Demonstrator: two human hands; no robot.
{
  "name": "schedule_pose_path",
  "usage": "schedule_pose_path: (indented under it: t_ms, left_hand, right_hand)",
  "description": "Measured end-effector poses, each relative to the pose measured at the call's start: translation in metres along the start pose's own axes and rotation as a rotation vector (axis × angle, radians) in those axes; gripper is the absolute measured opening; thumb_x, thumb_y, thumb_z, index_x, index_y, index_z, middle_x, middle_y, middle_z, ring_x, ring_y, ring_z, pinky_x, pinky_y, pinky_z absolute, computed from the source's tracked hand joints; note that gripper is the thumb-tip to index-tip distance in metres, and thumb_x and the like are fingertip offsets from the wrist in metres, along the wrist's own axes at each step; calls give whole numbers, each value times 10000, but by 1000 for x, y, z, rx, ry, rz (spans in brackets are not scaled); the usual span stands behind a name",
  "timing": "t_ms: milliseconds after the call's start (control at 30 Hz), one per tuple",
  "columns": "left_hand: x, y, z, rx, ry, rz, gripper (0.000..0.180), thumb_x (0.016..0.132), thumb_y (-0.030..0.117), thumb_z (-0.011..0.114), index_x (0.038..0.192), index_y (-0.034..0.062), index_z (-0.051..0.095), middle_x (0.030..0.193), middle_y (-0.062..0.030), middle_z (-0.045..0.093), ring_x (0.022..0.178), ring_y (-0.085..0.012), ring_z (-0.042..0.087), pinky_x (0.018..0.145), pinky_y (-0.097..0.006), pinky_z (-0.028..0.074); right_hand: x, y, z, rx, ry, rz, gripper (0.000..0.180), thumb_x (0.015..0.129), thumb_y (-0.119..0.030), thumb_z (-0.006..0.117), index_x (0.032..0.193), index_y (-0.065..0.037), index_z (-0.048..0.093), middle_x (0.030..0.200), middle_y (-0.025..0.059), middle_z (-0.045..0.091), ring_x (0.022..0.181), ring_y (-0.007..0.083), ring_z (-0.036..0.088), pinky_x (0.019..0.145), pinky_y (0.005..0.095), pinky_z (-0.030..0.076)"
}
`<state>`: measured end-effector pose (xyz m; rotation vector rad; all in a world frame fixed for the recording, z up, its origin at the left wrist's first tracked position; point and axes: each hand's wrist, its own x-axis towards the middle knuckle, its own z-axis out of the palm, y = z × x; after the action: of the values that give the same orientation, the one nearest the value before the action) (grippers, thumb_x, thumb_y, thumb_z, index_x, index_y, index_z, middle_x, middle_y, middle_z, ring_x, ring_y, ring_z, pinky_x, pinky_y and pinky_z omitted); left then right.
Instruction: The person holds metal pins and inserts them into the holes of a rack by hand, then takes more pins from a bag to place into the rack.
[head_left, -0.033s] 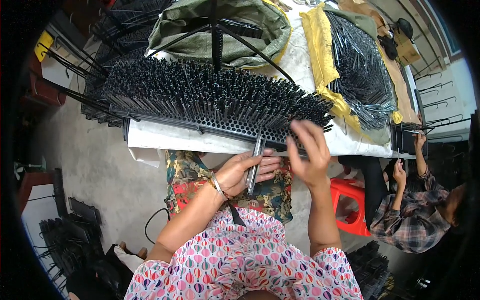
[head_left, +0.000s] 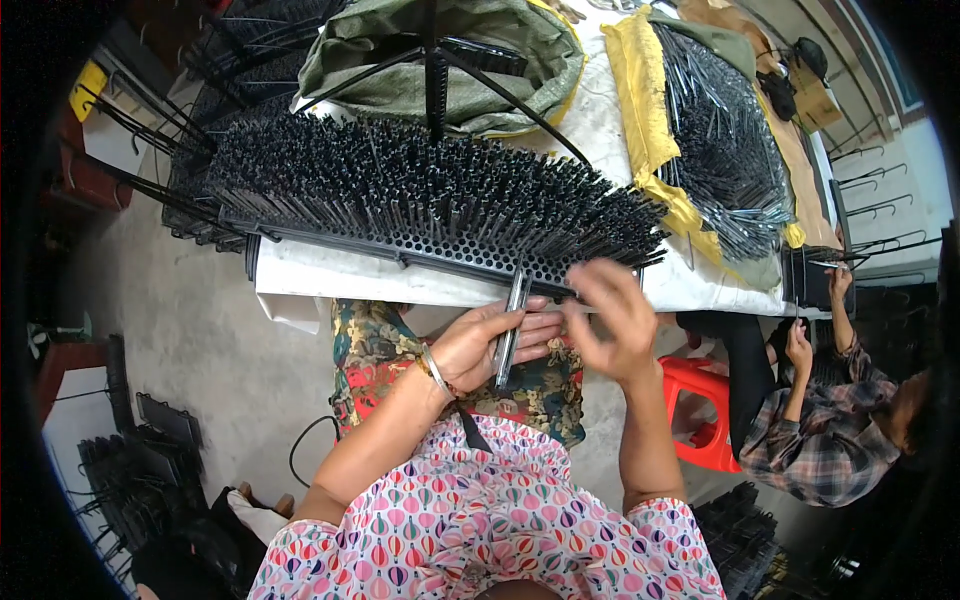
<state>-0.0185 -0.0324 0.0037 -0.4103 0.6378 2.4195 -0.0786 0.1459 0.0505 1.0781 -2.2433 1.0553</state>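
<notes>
In my left hand (head_left: 490, 340) lies a small bundle of slim, dark, shiny rods (head_left: 508, 345), pinned under the thumb across the fingers, palm up. My right hand (head_left: 618, 325) hovers just to its right, slightly blurred, with thumb and fingers apart and nothing visible between them. Beyond both hands is a long black rack (head_left: 440, 250) with rows of round holes along its near edge. Densely packed black rods (head_left: 400, 185) stand upright in it, leaning slightly. The upper ends of the held rods overlap the rack's near edge in the view.
A green woven sack (head_left: 350, 90) stands behind the rack, near a black post with braces. To the right, a yellow-edged bag (head_left: 720, 140) holds many loose rods. A co-worker (head_left: 820, 430) sits at right by a red stool (head_left: 700, 410). Patterned cloth (head_left: 370, 360) covers my lap.
My right hand has shifted slightly down and left, away from the upright rods and closer to my left hand. The left hand and its bundle stay in place.
</notes>
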Motion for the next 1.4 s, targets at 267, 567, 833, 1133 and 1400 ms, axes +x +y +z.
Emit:
schedule_pose_path:
  t_ms: [267,567,833,1133,1400]
  left_hand:
    - [3,-4,12,24,-66,-8,336,964,117,365,1260,-37,403,1300,-222,451,1217,-304,447,1027,-389,374]
    - [1,-5,17,235,-54,-24,419,964,231,425,1298,-19,395,1220,-163,535,1116,-252,535,944,-338,447]
    - [-4,-7,27,114,-99,-105,435,970,250,389,1303,-30,375,1275,-250,467,1172,-333,492,972,-412,423]
    - [-9,-9,20,175,-48,-100,427,972,238,378,1307,-28,381,1211,-222,528,1128,-308,531,948,-379,448]
    - [-9,-8,18,158,-58,-93,422,972,239,383,1302,-24,397,1204,-209,538,1114,-294,544,934,-366,456]
  right_hand:
    - [-42,-32,12,-81,-317,-345,313,669,-109,570,968,-88,661,1029,61,606,868,195,600,749,327,477]
    - [-19,-20,-9,4,-123,-301,245,702,-87,604,930,-8,646,895,98,634,808,237,626,709,344,492]
    - [4,7,-21,111,295,235,169,736,67,665,896,31,623,852,130,651,775,214,628,693,281,490]
    - [9,20,-4,109,275,416,151,769,-2,679,913,22,641,859,110,657,762,183,624,695,266,483]
    - [12,19,3,-72,218,258,270,742,4,691,1007,-7,639,921,121,658,788,234,624,705,315,482]
